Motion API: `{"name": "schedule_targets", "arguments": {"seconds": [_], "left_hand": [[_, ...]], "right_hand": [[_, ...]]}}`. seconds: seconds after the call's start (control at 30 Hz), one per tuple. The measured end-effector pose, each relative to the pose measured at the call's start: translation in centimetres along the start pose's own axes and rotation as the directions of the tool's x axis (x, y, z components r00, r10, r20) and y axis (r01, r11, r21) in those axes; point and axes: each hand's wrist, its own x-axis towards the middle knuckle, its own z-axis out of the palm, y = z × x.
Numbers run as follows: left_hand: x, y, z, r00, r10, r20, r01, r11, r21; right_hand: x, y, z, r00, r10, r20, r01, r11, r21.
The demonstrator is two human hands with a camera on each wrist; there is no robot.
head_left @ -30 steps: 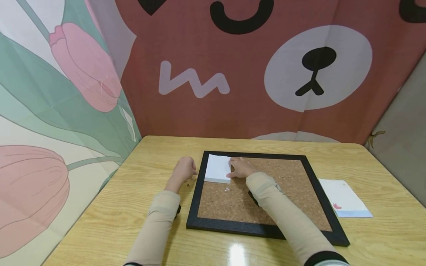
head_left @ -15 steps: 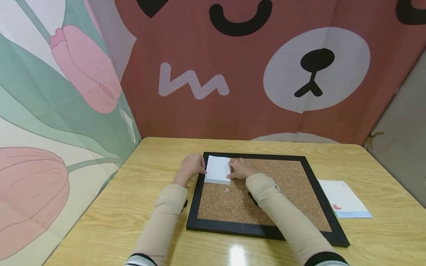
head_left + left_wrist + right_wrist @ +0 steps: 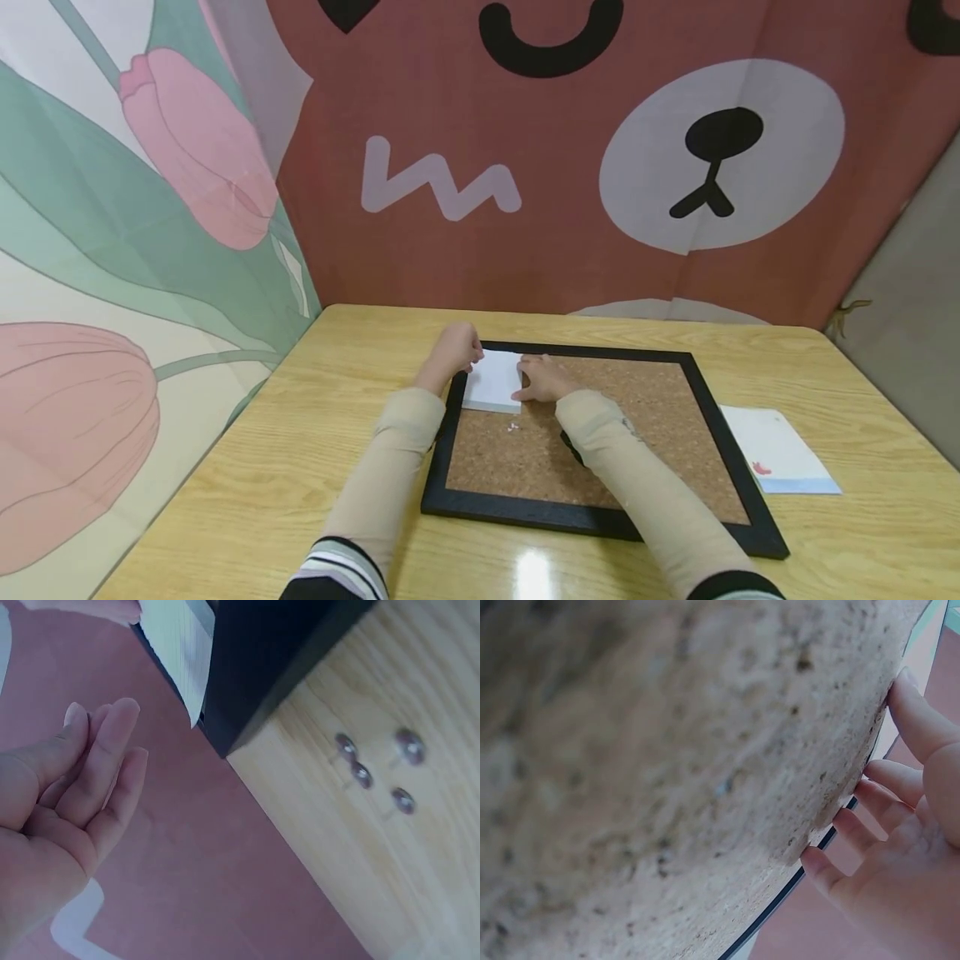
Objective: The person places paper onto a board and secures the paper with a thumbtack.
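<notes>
A thick white notepad (image 3: 492, 380) lies in the upper left of a black-framed corkboard (image 3: 540, 467). My left hand (image 3: 454, 350) is over its upper left corner. In the left wrist view, that hand's thumb and fingertips pinch together; a small dark sliver between them looks like a thumbtack, mostly hidden. My right hand (image 3: 546, 379) rests on the cork at the pad's right edge, with fingers spread in the right wrist view. Several metal thumbtacks (image 3: 403, 800) lie on the table beside the frame.
Small clear pins (image 3: 513, 427) lie on the cork below the pad. Right of the board a second pad (image 3: 780, 450) with a blue band lies on the wooden table (image 3: 262, 492). A printed cloth (image 3: 450, 258) hangs behind.
My left hand has moved up and right from the table beside the board to the pad's upper left corner. The right hand has stayed at the pad's right edge.
</notes>
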Motion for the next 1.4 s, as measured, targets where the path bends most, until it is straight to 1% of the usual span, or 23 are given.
{"name": "schedule_targets", "arguments": {"seconds": [0.03, 0.1, 0.2, 0.33, 0.43, 0.63, 0.73, 0.8, 0.87, 0.93, 0.97, 1.0, 1.03, 1.1, 1.17, 1.2, 1.23, 1.3, 1.4], "left_hand": [[0.3, 0.3, 0.1, 1.0, 0.005, 0.0, -0.005, 1.0, 0.007], [0.8, 0.8, 0.4, 1.0, 0.025, -0.006, -0.025, 0.999, 0.048], [1.5, 1.4, 0.8, 0.997, 0.072, -0.028, -0.067, 0.987, 0.149], [2.6, 1.3, 1.4, 0.995, 0.091, -0.029, -0.082, 0.971, 0.225], [3.3, 1.0, 1.8, 0.996, 0.085, -0.013, -0.079, 0.967, 0.242], [3.9, 0.9, 2.0, 0.998, 0.053, -0.017, -0.047, 0.967, 0.251], [4.1, 0.9, 2.1, 1.0, 0.02, -0.012, -0.017, 0.973, 0.23], [4.4, 0.9, 2.2, 1.0, -0.015, 0.007, 0.013, 0.978, 0.209], [5.1, 0.7, 2.4, 0.998, -0.053, 0.038, 0.045, 0.981, 0.19], [5.5, 0.3, 2.7, 0.998, -0.052, 0.03, 0.046, 0.979, 0.197], [5.6, 0.1, 2.9, 0.999, -0.042, 0.024, 0.036, 0.979, 0.198], [6.8, -1.2, 4.0, 1.0, 0.01, 0.002, -0.01, 0.983, 0.182], [7.2, -1.5, 4.4, 1.0, 0.012, 0.011, -0.014, 0.982, 0.189], [7.7, -2.0, 4.9, 0.999, 0.029, 0.019, -0.032, 0.98, 0.196], [8.1, -2.0, 5.2, 0.999, 0.01, 0.052, -0.018, 0.985, 0.172], [8.1, -1.9, 5.3, 0.998, -0.005, 0.066, -0.006, 0.986, 0.165], [7.1, -0.8, 4.5, 0.995, -0.05, 0.087, 0.033, 0.982, 0.186], [6.2, -0.4, 4.4, 0.998, -0.035, 0.058, 0.024, 0.982, 0.187], [5.2, 0.1, 4.1, 0.999, -0.028, 0.035, 0.02, 0.977, 0.213]], "right_hand": [[0.0, 0.1, -0.1, 1.0, 0.002, 0.001, -0.002, 1.0, 0.001], [0.0, 0.2, -0.1, 1.0, -0.003, 0.003, 0.003, 1.0, 0.003], [0.0, 0.4, -0.2, 1.0, -0.01, 0.003, 0.01, 1.0, 0.013], [0.0, 0.5, -0.1, 1.0, -0.009, 0.01, 0.009, 1.0, 0.009], [0.0, 0.5, 0.0, 1.0, -0.003, 0.016, 0.003, 1.0, -0.003], [0.1, 0.4, 0.0, 1.0, -0.007, 0.01, 0.007, 1.0, -0.011], [0.1, 0.4, 0.0, 1.0, -0.006, 0.009, 0.006, 1.0, -0.008], [0.1, 0.3, 0.0, 1.0, -0.004, 0.008, 0.004, 1.0, -0.01], [0.1, 0.2, 0.0, 1.0, -0.002, 0.007, 0.002, 1.0, -0.013], [0.0, 0.2, 0.0, 1.0, -0.002, 0.005, 0.002, 1.0, -0.014], [0.0, 0.1, 0.0, 1.0, -0.003, 0.003, 0.003, 1.0, -0.013], [0.0, 0.1, 0.1, 1.0, -0.003, 0.001, 0.003, 1.0, -0.012], [0.0, 0.1, 0.1, 1.0, -0.002, -0.001, 0.002, 1.0, -0.009], [-0.1, 0.1, 0.1, 1.0, 0.0, -0.003, 0.0, 1.0, -0.004], [-0.1, 0.0, 0.1, 1.0, 0.007, -0.005, -0.007, 1.0, 0.0], [-0.1, 0.0, 0.1, 1.0, 0.011, -0.005, -0.011, 1.0, 0.0], [-0.1, 0.0, 0.2, 1.0, 0.014, -0.005, -0.014, 1.0, 0.0], [-0.1, 0.1, 0.2, 1.0, 0.019, -0.004, -0.019, 1.0, -0.002], [-0.1, 0.1, 0.1, 1.0, 0.02, -0.003, -0.02, 1.0, -0.002]]}}
